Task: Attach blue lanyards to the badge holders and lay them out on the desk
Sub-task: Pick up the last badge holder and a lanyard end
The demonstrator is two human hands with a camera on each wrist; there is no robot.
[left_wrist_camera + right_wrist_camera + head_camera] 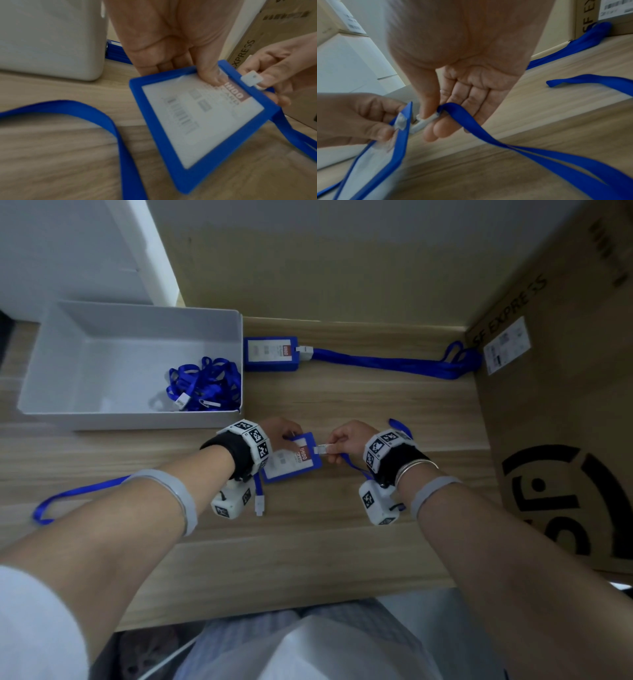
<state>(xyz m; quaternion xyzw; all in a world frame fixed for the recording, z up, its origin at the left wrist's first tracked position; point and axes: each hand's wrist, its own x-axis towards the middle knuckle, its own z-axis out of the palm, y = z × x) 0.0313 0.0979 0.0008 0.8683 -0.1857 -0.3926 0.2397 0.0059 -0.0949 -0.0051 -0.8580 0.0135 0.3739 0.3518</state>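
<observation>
Blue plastic frames the badge holder [293, 457] we hold just above the worktop [342, 542], in the middle near the front edge. Its printed card is blurred in the left wrist view, and in the head view its left end is hidden behind our left wrist device. We cannot make out whether the white clip [251, 78] is fully through the holder's slot.

Our left hand [284, 431] grips the holder's upper corner, thumb pressed on the clear face and fingers curled behind. Our right hand [346, 440] pinches the clip between thumb and fingers at the holder's right end, with the lanyard [488, 128] trailing out below the palm.

The holder's long axis runs left to right, tilted a little, its slotted end toward the right hand.

A second lanyard [78, 494] lies on the worktop under our left forearm, partly covered. Farther back lies a finished badge [270, 354], its strap [387, 362] stretched right to a cardboard box [565, 405]. A white tray [102, 344] at back left holds a tangle of spare lanyards [205, 385].
</observation>
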